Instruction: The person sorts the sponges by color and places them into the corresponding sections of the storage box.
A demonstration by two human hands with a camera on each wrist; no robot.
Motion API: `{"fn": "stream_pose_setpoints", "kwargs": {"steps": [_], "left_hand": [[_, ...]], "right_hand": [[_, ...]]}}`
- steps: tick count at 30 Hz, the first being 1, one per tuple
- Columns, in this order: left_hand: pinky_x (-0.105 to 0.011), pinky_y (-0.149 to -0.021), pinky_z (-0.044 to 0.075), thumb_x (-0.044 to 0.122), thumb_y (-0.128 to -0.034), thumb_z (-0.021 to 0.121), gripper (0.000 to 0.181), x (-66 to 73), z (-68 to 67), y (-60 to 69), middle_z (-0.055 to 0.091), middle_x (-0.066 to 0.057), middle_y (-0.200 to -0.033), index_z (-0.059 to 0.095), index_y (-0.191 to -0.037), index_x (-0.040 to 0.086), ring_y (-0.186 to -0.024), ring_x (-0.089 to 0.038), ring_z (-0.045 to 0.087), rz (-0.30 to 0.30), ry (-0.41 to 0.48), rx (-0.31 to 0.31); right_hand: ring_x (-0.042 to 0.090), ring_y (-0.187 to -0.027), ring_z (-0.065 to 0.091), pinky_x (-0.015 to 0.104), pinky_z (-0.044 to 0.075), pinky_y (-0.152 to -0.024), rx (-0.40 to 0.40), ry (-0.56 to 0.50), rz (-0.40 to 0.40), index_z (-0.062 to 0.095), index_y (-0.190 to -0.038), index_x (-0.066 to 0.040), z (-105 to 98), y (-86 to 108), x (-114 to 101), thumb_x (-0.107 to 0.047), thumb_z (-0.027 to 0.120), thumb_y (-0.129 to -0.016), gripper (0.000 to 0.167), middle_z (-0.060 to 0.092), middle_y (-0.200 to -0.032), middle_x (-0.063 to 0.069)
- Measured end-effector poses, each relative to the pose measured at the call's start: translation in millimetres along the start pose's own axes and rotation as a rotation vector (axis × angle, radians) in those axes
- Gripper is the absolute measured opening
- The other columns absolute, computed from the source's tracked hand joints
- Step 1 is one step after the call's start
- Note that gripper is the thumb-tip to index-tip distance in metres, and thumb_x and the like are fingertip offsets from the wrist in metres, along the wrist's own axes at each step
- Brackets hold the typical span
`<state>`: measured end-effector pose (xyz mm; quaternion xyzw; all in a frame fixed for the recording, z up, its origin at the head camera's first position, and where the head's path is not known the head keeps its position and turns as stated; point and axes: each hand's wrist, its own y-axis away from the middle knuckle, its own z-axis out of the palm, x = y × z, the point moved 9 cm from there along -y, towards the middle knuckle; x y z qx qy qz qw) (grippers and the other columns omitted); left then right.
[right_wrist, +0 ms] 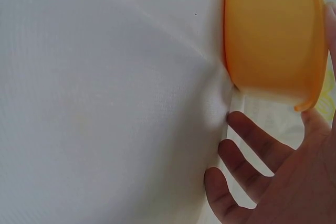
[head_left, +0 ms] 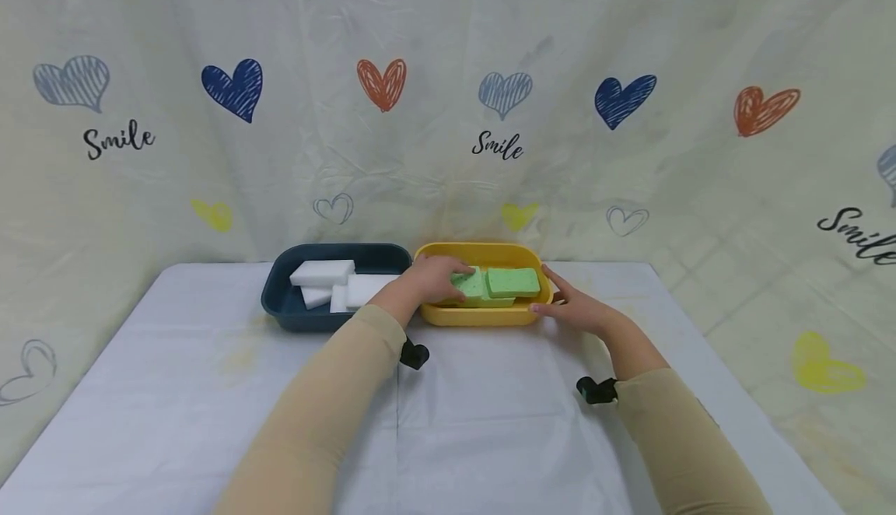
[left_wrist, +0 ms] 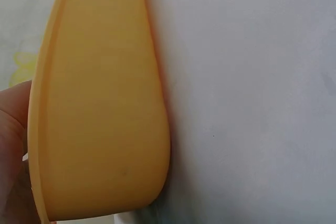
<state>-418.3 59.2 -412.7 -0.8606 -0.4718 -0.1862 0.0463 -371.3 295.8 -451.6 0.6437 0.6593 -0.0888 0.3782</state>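
In the head view, a yellow tub holds several green sponges. My left hand reaches over its left end and grips a green sponge, thumb at the front and fingers behind. In the left wrist view, the tub's side hides most of that hand. At the right end, my right hand touches the tub's rim with thumb and forefinger. In the right wrist view, its other fingers are spread apart below the tub.
To the left, next to the yellow tub, stands a dark blue tub with several white sponge blocks. Both sit near the back edge of a white-covered table. A curtain printed with hearts hangs just behind.
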Motion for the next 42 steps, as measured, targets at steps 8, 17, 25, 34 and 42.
{"fn": "stream_pose_setpoints", "kwargs": {"steps": [8,17,25,34,42], "left_hand": [[-0.054,-0.117,0.016,0.044,-0.0902,0.072,0.057,-2.0,-3.5,6.4,0.050,0.007,-0.148,0.054,-0.144,0.033,-0.141,-0.021,0.039,-0.016,-0.014,0.011],[-0.057,-0.116,0.016,0.048,-0.0896,0.071,0.064,-6.0,-7.6,8.5,0.046,0.005,-0.152,0.049,-0.148,0.032,-0.142,-0.022,0.037,-0.002,0.019,0.055],[-0.056,-0.118,0.013,0.050,-0.0883,0.071,0.067,-14.5,-8.6,13.9,0.047,0.008,-0.151,0.048,-0.148,0.032,-0.142,-0.017,0.037,-0.015,0.081,0.079],[-0.053,-0.115,0.020,0.048,-0.0909,0.069,0.066,-20.5,-17.5,27.0,0.048,0.008,-0.150,0.047,-0.149,0.028,-0.140,-0.018,0.039,0.001,0.093,0.115],[-0.053,-0.115,0.020,0.051,-0.0940,0.063,0.066,-23.6,-28.2,56.6,0.044,0.006,-0.153,0.042,-0.152,0.029,-0.141,-0.022,0.038,0.033,0.091,0.149]], "right_hand": [[0.041,-0.121,0.042,0.065,0.036,-0.104,-0.013,0.019,-0.031,-0.005,-0.160,-0.036,0,2.1,-7,-0.065,0.063,-0.086,0.105,0.040,-0.139,0.025],[0.038,-0.123,0.042,0.064,0.035,-0.104,0.002,0.011,0.003,-0.002,-0.159,-0.038,-2,-10.6,2,-0.067,0.067,-0.081,0.108,0.043,-0.138,0.021],[0.040,-0.122,0.043,0.062,0.037,-0.103,-0.010,0.027,-0.047,-0.004,-0.160,-0.031,-2,-11.4,-4,-0.063,0.065,-0.086,0.107,0.043,-0.137,0.025],[0.043,-0.125,0.042,0.064,0.037,-0.103,-0.001,0.054,-0.065,-0.005,-0.160,-0.030,-6,-8.7,-6,-0.065,0.063,-0.087,0.106,0.038,-0.143,0.028],[0.047,-0.128,0.041,0.065,0.036,-0.105,0.096,0.044,-0.057,-0.008,-0.160,-0.028,-17,-1.9,7,-0.064,0.056,-0.092,0.099,0.033,-0.150,0.028]]}}
